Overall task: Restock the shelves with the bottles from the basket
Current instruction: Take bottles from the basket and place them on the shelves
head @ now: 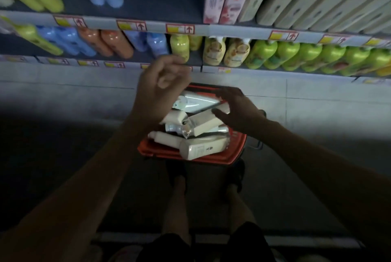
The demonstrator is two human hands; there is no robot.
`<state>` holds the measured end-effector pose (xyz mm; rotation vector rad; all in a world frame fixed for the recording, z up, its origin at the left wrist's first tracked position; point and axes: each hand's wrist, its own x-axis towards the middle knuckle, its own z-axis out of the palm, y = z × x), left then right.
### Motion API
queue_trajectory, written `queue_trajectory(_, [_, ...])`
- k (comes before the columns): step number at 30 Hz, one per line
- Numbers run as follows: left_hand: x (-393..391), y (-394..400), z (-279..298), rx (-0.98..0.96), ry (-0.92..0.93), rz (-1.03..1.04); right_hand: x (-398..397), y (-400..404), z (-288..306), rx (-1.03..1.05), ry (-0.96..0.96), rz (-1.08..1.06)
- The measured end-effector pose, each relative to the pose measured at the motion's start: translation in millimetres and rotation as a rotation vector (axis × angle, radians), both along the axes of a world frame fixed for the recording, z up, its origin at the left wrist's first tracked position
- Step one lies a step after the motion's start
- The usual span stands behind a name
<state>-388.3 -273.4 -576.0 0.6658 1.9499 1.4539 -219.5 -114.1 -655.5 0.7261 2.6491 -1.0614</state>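
Head view, looking down past my arms; orange basket [211, 157] on floor near my feet, piled with cream bottles [204, 147] lying on sides; my left hand [163, 90] above basket's far end, fingers loosely curled, holding nothing; my right hand [237, 109] spread open, fingertips over one cream bottle [203, 124], contact unclear; shelves [232, 29] ahead hold green, yellow, blue, orange bottles.

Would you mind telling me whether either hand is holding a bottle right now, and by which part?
Neither holds anything. The left hand is loosely curled and empty; the right hand hovers spread over the bottles in the basket.
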Motion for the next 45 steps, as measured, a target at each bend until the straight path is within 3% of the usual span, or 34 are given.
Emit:
queue_trajectory(4, [11,0,-104,-0.216,-0.016,-0.116,-9,0,-94,0.07,-0.377,0.256])
queue_trajectory(7, [19,-8,-169,-0.319,-0.004,-0.164,-16,5,-143,0.145,-0.491,0.356])
queue_trajectory(14, [36,-35,-241,-0.403,-0.078,-0.117,-11,15,-211,0.292,-0.474,0.49])
queue_trajectory(21, [56,-41,-254,-0.374,-0.066,-0.126,-17,18,-214,0.297,-0.405,0.474])
queue_trajectory(26, [59,-34,-245,-0.334,-0.009,-0.081,2,2,-200,0.199,-0.278,0.225])
queue_trajectory(30, [53,-21,-227,-0.263,0.163,-0.008,16,-11,-184,0.159,-0.309,0.066])
queue_trajectory(35, [54,-13,-197,-0.192,0.218,0.126,26,-29,-132,0.112,-0.258,-0.152])
queue_trajectory(38, [61,-3,-159,-0.149,0.103,0.153,28,-36,-82,0.089,-0.18,-0.312])
queue_trajectory(41, [74,14,-100,-0.101,-0.141,0.192,24,-44,-19,0.045,-0.078,-0.484])
queue_trajectory(45, [88,34,-23,-0.024,-0.297,0.3,17,-54,82,0.07,0.061,-0.544])
